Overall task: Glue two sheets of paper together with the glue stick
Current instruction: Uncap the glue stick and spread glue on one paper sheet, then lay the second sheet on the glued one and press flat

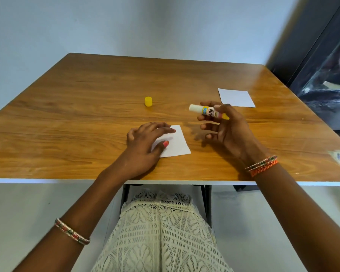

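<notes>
Paper sheets numbered two: one (175, 142) lay under the flat, outstretched left hand (143, 146), another (236, 97) sat well apart at the far right. One uncapped glue stick (206, 111) (single yellow cap (148, 101) standing alone on the wooden table (86, 107)) was pinched in the right hand (227, 128).

The only readable marking is the bold black letters "KIN" on the yellow-and-white label of the glue stick (208, 111), partly covered by the right hand (227, 130) gripping it; the smaller print beside them is too blurred to read
</notes>
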